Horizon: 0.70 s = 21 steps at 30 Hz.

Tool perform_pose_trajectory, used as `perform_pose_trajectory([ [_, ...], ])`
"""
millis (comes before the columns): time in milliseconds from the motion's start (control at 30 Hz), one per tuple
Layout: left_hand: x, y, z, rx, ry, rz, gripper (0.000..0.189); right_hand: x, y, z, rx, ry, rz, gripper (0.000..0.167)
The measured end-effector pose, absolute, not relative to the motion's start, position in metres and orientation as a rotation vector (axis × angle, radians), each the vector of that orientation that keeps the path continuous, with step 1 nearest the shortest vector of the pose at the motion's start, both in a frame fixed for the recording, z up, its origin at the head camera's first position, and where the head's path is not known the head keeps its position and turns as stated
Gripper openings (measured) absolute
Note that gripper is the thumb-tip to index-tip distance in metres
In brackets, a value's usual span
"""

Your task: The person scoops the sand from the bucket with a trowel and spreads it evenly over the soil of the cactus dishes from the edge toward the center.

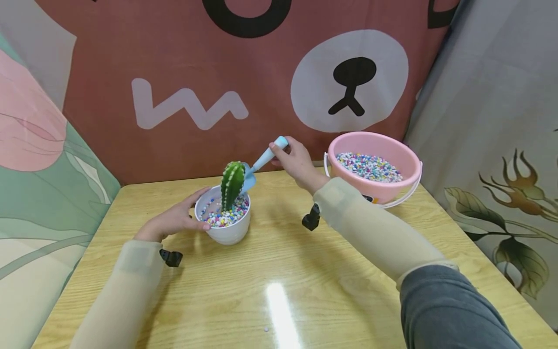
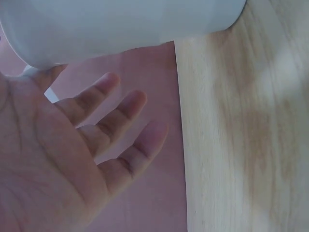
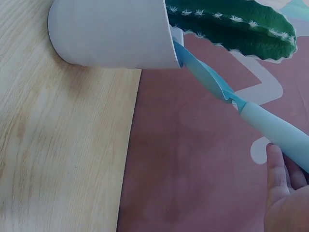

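Note:
A white pot (image 1: pixel 228 235) stands on the table with a green cactus (image 1: pixel 232 186) upright in it and colourful beads (image 1: pixel 224 219) around the base. My left hand (image 1: pixel 176 220) holds the pot near its rim, thumb on the near side and index finger on the far side. The other fingers (image 2: pixel 133 104) spread apart from the wall in the left wrist view. My right hand (image 1: pixel 301 165) grips the handle of a light-blue toy shovel (image 1: pixel 265 159). The shovel's blade slants down into the pot at its right rim, beside the cactus, its tip hidden inside.
A pink bucket (image 1: pixel 374 193) with a white handle stands at the back right, holding many colourful beads (image 1: pixel 370 167). One small bead (image 1: pixel 266 329) lies near the front of the wooden table (image 1: pixel 209 300). A bear-print cloth (image 1: pixel 183 48) hangs right behind the table's back edge.

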<state>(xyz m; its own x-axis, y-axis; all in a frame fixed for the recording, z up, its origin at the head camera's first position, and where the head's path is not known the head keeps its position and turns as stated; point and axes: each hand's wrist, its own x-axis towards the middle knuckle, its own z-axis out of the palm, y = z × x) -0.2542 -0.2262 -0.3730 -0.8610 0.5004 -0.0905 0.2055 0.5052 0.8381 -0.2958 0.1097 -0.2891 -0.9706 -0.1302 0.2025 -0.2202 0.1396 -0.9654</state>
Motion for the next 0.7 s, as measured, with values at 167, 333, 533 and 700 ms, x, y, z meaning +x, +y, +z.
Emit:
perform_pose_trajectory([
  [167,-0.255,-0.2271,-0.3711,0.624,2.411,1.274,0.118,-0.2955,0.1113,-0.2911,0.424,-2.274,2.024,0.025],
  [333,-0.2577,-0.2294,-0.3701,0.644,2.393,1.269,0.118,-0.2958,0.1108,-0.2931,0.521,-2.209,2.078,0.022],
  [533,-0.2589,-0.23,-0.3688,0.608,2.363,1.261,0.118,-0.2962,0.1119,-0.2956,0.632,-2.2,2.028,0.024],
  [700,-0.2596,-0.2292,-0.3694,0.604,2.33,1.28,0.118,-0.2957,0.1151,-0.2975,0.708,-2.167,2.009,0.028],
])
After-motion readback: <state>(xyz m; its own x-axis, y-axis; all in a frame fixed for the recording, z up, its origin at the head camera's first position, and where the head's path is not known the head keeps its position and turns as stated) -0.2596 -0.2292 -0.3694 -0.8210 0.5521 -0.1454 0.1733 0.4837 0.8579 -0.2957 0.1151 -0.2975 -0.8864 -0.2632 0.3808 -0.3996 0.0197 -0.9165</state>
